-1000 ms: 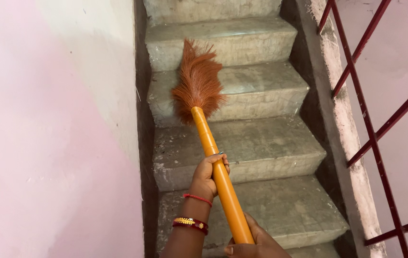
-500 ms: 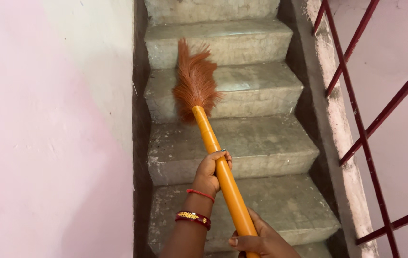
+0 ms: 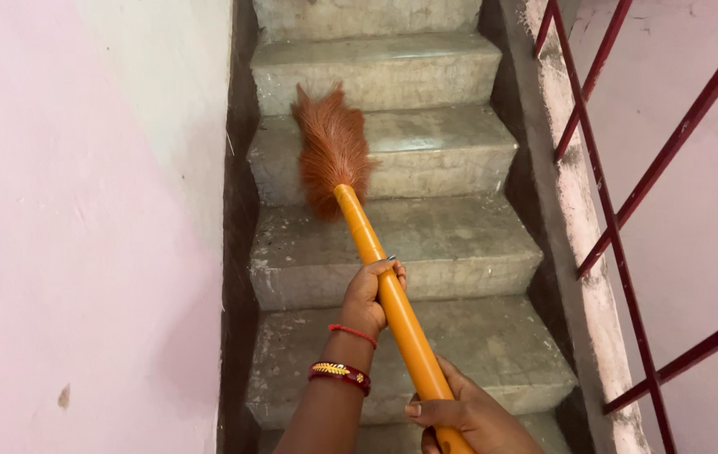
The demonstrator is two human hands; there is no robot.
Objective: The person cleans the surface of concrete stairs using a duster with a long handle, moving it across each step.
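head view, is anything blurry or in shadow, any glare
Head view: sharp all over, broom bristles and left hand crisp; soft daylight, a mild bright sheen on the upper steps; dark shadow along the strip beside the pink wall; right hand cut by the bottom edge.

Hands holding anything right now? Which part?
Both grip the broom by its orange handle: left hand around mid-shaft, right hand near the lower end. The brush head is free, over the steps.
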